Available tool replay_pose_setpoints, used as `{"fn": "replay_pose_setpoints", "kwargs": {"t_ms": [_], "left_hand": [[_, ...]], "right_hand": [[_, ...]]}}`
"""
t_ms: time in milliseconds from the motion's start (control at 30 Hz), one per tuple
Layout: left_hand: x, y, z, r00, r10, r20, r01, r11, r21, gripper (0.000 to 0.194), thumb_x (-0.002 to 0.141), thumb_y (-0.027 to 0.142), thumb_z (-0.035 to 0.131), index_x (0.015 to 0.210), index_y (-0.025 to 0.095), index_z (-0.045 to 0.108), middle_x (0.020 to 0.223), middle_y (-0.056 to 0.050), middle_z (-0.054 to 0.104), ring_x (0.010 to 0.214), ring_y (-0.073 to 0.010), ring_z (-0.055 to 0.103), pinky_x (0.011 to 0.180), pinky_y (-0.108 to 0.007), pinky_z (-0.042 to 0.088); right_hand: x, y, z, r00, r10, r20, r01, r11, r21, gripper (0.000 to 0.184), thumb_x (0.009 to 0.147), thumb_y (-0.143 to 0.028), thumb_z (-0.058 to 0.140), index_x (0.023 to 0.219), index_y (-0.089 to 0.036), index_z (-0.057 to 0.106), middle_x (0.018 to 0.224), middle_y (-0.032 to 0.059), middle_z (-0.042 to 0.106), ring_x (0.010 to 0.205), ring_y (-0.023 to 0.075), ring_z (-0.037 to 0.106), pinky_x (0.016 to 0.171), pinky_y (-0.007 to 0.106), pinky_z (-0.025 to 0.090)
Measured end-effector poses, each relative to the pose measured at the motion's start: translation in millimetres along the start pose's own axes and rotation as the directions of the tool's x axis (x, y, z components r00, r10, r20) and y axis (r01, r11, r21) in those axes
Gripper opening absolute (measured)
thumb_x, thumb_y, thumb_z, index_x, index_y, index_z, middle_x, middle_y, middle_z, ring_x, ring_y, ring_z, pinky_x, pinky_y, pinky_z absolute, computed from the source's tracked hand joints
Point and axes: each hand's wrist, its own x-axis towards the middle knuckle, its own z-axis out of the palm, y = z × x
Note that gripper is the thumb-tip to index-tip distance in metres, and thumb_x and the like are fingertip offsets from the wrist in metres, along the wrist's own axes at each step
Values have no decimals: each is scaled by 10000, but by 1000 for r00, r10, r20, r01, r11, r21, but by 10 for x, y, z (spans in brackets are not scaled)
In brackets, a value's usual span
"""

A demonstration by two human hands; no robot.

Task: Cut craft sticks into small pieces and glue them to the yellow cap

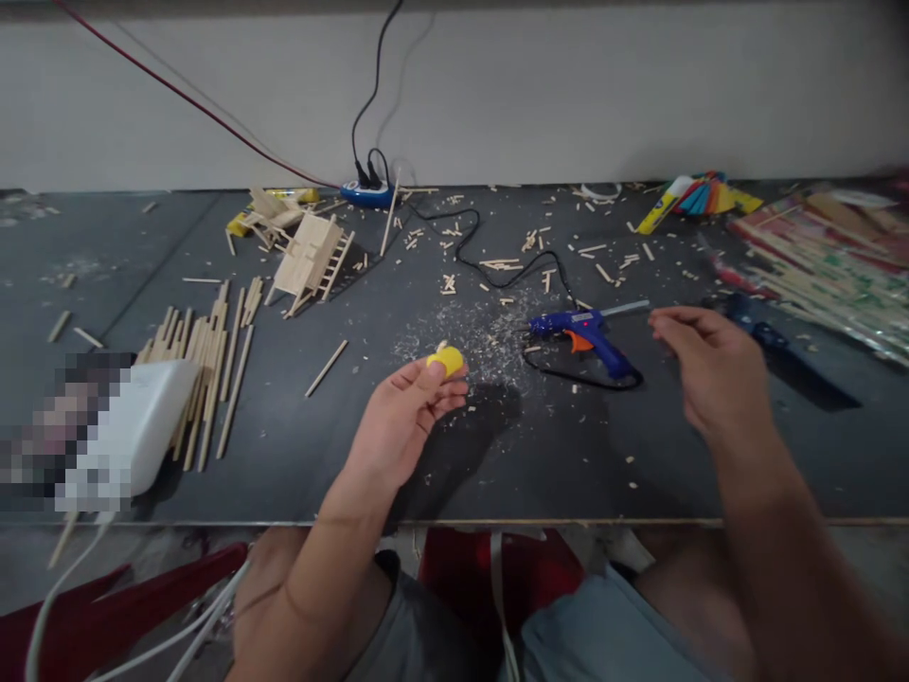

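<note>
My left hand (408, 417) is closed around a small yellow rounded piece (449, 360), pinched between thumb and fingers. A pale stub shows at its upper edge. To the right, a blue hot glue gun (582, 336) with an orange trigger lies on the dark table. A whitish glue stick (625, 308) juts from its back end. My right hand (714, 365) has thumb and forefinger pinched together beside that stick's tip. Whether they touch it, or hold something tiny, I cannot tell. Fine shavings (475, 332) are scattered beyond my left hand.
Wooden sticks (205, 379) lie left, beside a white box-shaped device (160, 426). Behind them stands a small stick-built model (309, 256). A blue power strip (367, 194) sits by the wall. At right are a dark-bladed tool (802, 365), a yellow glue tube (664, 204) and plastic-wrapped sticks (830, 265).
</note>
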Motion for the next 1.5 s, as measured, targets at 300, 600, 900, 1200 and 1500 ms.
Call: {"fn": "replay_pose_setpoints", "kwargs": {"t_ms": [300,600,900,1200,1500], "left_hand": [[59,93,-84,929,314,-197,-196,867,458,387,625,324,768,968,170,680,879,-30,698,741,-108,613,729,-229,482],[47,66,-65,923,347,-166,-203,806,556,416,647,340,737,1005,146,653,920,-58,701,829,-168,641,743,-283,508],[22,34,-74,940,328,-94,-228,809,542,355,662,299,723,983,163,657,926,-57,702,829,-172,651,724,-278,521],[73,20,-84,940,331,-84,-236,806,543,353,658,298,728,981,168,665,907,-47,699,811,-160,644,704,-257,511],[67,59,-107,929,357,-93,-253,800,544,397,662,344,726,1001,151,655,930,-65,700,836,-166,641,762,-283,500]], "right_hand": [[-679,-276,501,615,-173,769,455,875,-167,186,809,-320,594,965,-256,671,1021,25,652,972,202,560,888,367,392],[-1160,-326,1066,395,-191,899,684,714,-149,381,841,-331,548,1199,-203,563,1295,58,512,1137,269,398,902,428,335],[-1219,-330,1161,379,-164,911,726,663,-183,283,875,-275,504,1128,-193,602,1194,73,571,1059,266,421,842,403,334],[-1202,-312,1192,426,-189,885,713,672,-200,193,898,-197,453,1017,-202,605,1049,40,627,981,234,442,798,369,313],[-1197,-314,1183,477,-185,859,686,689,-233,178,869,-257,527,994,-243,652,1035,43,619,993,249,444,795,372,300]]}}
